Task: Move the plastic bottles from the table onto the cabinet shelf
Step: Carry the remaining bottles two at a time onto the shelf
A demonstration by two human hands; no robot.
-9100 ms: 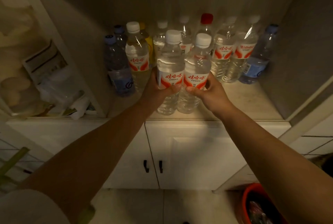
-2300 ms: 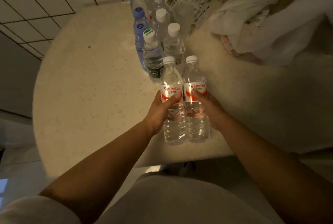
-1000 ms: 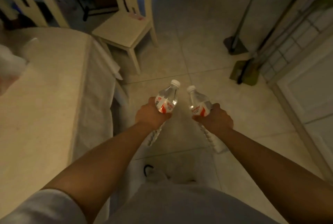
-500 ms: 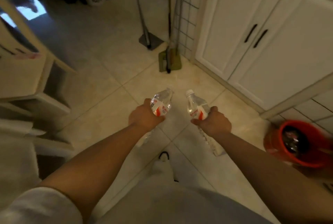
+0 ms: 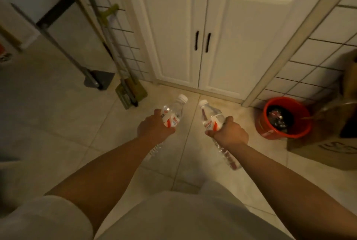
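Each grip clasps its own bottle: left hand (image 5: pixel 154 130) and right hand (image 5: pixel 229 135), caps tilted toward twelve o'clock, where the cabinet doors (image 5: pixel 202 33) stand; shelf unseen.

We see the left hand (image 5: pixel 155 128) wrapped over the middle of one bottle (image 5: pixel 172 112), its lower half mostly lost behind the wrist. The right hand (image 5: pixel 229 133) covers the second bottle (image 5: pixel 210 116) likewise, and the label print is too blurred to read. At the top edge the cabinet doors (image 5: pixel 208 33) are cut off; at right, a brown box (image 5: pixel 328 143) runs out of frame. The red bucket (image 5: pixel 262 125) holds dark contents we cannot identify.
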